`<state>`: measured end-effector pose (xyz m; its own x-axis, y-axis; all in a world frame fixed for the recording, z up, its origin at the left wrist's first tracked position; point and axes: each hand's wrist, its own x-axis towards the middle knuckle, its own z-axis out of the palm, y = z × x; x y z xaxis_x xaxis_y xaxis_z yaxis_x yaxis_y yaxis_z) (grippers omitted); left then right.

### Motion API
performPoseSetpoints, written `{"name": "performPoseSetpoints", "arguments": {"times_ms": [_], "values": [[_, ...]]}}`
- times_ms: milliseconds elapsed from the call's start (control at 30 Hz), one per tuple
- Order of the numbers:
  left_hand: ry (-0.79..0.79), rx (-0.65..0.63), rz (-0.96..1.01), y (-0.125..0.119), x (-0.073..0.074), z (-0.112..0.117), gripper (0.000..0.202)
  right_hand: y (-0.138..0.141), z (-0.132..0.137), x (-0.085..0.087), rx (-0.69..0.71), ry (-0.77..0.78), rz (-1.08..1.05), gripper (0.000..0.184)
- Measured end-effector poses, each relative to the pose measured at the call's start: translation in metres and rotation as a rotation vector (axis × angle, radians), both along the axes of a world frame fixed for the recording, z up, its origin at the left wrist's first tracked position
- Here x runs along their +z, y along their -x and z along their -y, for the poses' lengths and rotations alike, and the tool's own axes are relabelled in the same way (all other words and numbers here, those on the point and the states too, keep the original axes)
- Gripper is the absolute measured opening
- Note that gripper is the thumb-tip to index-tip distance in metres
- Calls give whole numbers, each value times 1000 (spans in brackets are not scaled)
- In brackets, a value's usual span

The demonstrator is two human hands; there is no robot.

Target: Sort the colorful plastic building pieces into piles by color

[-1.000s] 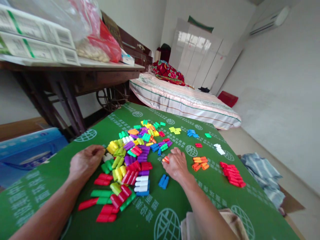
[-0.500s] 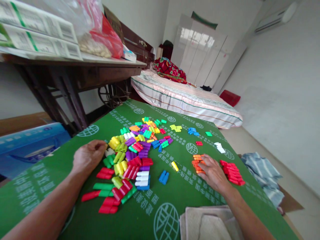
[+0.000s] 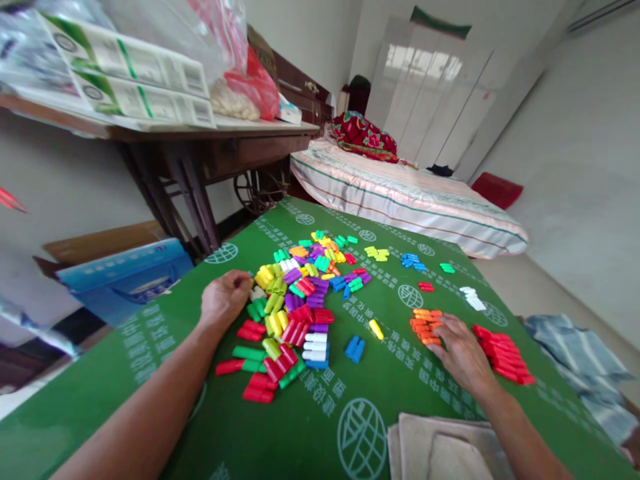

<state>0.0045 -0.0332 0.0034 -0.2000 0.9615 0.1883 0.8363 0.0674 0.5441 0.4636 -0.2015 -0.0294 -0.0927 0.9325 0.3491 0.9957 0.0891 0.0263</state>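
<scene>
My left hand point(image 3: 225, 298) is closed, thumb and fingertips pressed together at the left edge of a mixed pile of small plastic tube-shaped pieces point(image 3: 295, 300). What the pinch holds, if anything, is hidden. Red, green, yellow, purple, white and blue pieces make up the pile. My right hand point(image 3: 461, 353) rests with fingers stretched at the right side of a group of orange pieces point(image 3: 425, 327), touching them and covering part. Right of that hand lie red pieces point(image 3: 504, 355) in a row. A single yellow piece point(image 3: 376, 329) and a blue piece point(image 3: 355, 349) lie between the hands.
The green printed table point(image 3: 300, 440) also bears small groups of lime pieces point(image 3: 377, 253), blue pieces point(image 3: 413, 261), green pieces point(image 3: 447, 268) and white pieces point(image 3: 473, 299). Folded cloth point(image 3: 445, 447) lies at the near edge. A bed point(image 3: 410, 200) and a desk point(image 3: 235, 133) stand beyond.
My view has turned slightly left, so everything appears shifted to the right. Both hands stay at the same places on the table, and the piece groups look unchanged.
</scene>
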Motion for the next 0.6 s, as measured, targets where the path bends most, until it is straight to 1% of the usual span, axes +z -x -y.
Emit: {"name": "performPoseSetpoints", "arguments": {"times_ms": [100,200,267,367,500,600], "values": [[-19,4,7,0,-1,2,36,6,4,2,-11,2,21,7],[-37,6,32,-1,-2,3,36,27,6,8,23,-32,8,6],[-43,6,35,-1,-3,4,36,51,5,14,87,-49,-23,7],[-49,0,33,-1,-4,4,36,96,-5,24,196,-37,-77,9],[-45,-13,38,0,-3,4,36,155,-30,39,302,27,-154,14],[-36,-17,34,1,-2,5,34,187,-51,47,351,102,-181,16]]}}
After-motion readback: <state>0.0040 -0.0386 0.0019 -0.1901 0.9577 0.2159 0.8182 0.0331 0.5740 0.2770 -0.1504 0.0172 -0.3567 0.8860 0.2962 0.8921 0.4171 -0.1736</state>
